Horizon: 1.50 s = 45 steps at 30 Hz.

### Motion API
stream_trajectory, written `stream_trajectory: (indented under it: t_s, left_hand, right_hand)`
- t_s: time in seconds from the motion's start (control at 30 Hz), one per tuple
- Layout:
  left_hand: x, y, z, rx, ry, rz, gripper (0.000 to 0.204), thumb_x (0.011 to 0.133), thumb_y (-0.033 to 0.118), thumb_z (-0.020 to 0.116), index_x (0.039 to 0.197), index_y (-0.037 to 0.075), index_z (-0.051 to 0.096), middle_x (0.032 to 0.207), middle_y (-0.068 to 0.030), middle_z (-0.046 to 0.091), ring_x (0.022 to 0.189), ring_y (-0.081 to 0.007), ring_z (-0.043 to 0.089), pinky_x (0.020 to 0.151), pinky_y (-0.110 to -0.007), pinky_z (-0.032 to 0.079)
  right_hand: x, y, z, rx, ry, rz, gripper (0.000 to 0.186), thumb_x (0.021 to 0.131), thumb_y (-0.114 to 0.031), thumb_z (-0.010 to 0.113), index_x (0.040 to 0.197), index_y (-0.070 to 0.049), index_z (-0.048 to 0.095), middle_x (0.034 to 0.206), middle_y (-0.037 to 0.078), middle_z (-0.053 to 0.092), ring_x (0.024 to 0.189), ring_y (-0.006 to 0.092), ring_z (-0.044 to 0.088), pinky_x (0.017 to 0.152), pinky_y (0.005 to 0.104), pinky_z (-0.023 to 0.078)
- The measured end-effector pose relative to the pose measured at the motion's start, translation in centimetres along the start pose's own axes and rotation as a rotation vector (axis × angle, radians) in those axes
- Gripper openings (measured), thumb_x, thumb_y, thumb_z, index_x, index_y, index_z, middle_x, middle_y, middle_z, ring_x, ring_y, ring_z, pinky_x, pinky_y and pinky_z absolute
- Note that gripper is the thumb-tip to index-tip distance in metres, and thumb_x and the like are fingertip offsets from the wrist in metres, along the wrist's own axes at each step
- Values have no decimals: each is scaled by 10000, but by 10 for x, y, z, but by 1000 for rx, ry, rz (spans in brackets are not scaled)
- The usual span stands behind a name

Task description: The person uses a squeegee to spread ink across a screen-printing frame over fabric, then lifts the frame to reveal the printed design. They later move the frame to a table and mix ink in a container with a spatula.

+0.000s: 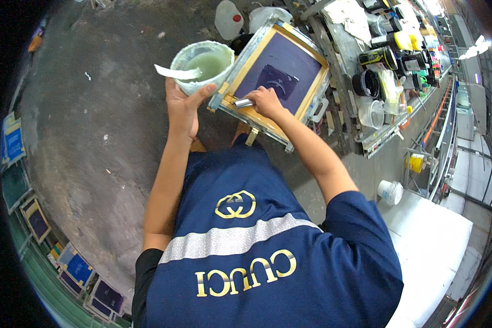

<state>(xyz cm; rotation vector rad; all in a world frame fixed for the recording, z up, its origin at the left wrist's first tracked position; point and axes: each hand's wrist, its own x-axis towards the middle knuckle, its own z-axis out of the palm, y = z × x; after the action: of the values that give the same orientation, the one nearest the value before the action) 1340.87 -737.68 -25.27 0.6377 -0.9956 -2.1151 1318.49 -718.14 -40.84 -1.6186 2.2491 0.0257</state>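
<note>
My left hand (181, 104) grips a white tub (201, 87) from below and the side, tilted a little toward me. Pale green liquid (212, 61) fills part of it, and a white plastic spatula or spoon (172, 71) rests over its left rim. Just to the right lies a screen-printing frame (269, 124) with yellowish tape around purple mesh (290, 54); a darker rectangle (279, 81) in the mesh looks wet. Over the frame's near edge my right hand (268, 101) is closed around a short silvery tool (244, 103), whose working end I cannot make out.
A bench (369, 145) at the right carries several jars, plastic cups (372, 113) and cloths (349, 21). Behind the frame stands a translucent jug (228, 21) with a red cap. A white bucket (390, 192) sits farther right. More printing frames (75, 266) lean along the left side.
</note>
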Motion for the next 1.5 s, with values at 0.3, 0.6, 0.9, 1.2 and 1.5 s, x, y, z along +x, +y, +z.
stream_trajectory:
  t_s: [0.3, 0.6, 0.9, 1.2, 1.5]
  left_hand:
    - [-4, -4, -4, 7, 35, 7, 775, 785, -74, 857, 1433, 65, 457, 1362, -114, 618, 1280, -238, 621, 1107, -386, 526]
    - [-8, -10, 12, 15, 45, -24, 773, 789, -80, 848, 1436, 66, 450, 1363, -130, 617, 1283, -245, 622, 1103, -388, 528]
    - [-16, -9, 6, 74, 83, 9, 761, 800, -97, 828, 1443, 45, 447, 1387, -130, 612, 1288, -244, 619, 1109, -394, 524]
    - [-48, -13, -14, 99, 30, -97, 793, 770, -114, 842, 1444, 54, 459, 1373, -113, 620, 1290, -246, 616, 1111, -397, 524]
    - [-37, -53, 2, 208, -262, -277, 1062, 628, -26, 962, 1527, 69, 405, 1453, -98, 554, 1367, -252, 543, 1186, -423, 440]
  right_hand:
    - [-134, 105, -22, -110, -172, -229, 482, 818, -87, 769, 1248, -304, 738, 1295, -69, 703, 1271, 220, 565, 1125, 473, 376]
    - [-161, 123, -36, -209, -213, -392, 255, 878, -131, 647, 1084, -243, 747, 1190, -50, 719, 1204, 218, 592, 1085, 440, 382]
    - [-41, 100, 23, -533, -739, -265, 202, 788, -213, 769, 985, -217, 813, 1062, 20, 787, 1052, 239, 733, 894, 454, 507]
    - [35, 104, 9, -363, -1341, 5, 280, 820, -221, 761, 1059, -83, 806, 1124, 119, 776, 1072, 301, 735, 885, 470, 588]
    - [-56, 92, -269, 690, -464, 205, 287, 680, 39, 758, 959, 1, 702, 889, -1, 715, 807, 142, 647, 767, 318, 533]
